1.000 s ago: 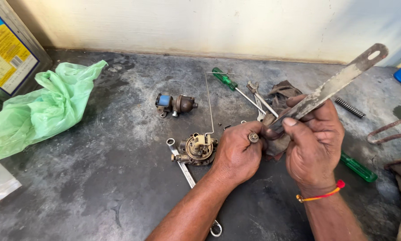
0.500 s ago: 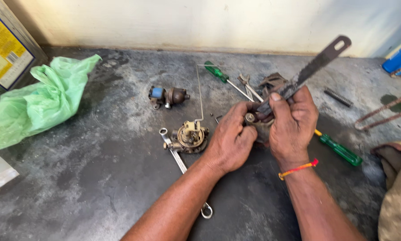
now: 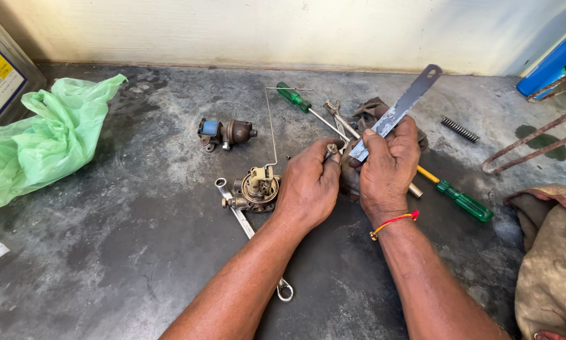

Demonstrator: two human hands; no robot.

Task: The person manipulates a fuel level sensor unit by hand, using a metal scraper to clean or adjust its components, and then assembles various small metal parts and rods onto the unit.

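**Scraper blade set against a small part over the middle of the bench**

At the bench's left edge a crumpled green plastic bag (image 3: 40, 141) lies out of the way, with the corner of a printed tin (image 3: 3, 75) behind it in the far left corner. Moving in, a small brown part with a blue cap (image 3: 223, 132) sits by itself toward the back wall, set apart from the work. Nearer the middle, a round brass carburettor piece (image 3: 258, 187) rests on a spanner (image 3: 251, 236) that runs toward the front edge; a thin wire rod (image 3: 271, 126) rises from it.

The left hand (image 3: 311, 186) has its fingers pressed together, pinching a small metal fitting (image 3: 332, 150) and keeping it up off the bench, seemingly so the blade can get at it. The right hand (image 3: 390, 167), a red thread at the wrist, is closed around the lower end of a flat metal blade (image 3: 399, 110), thumb pressed along it for control; the blade slants up toward the back right, its lower tip meeting the fitting.

Behind the hands lie a green-handled screwdriver (image 3: 295, 99) and a dark rag (image 3: 371, 110). A second green screwdriver (image 3: 462, 201) points to the right, a spring (image 3: 459, 130) lies beyond it, and a brown cloth (image 3: 550, 264) hangs over the right edge.
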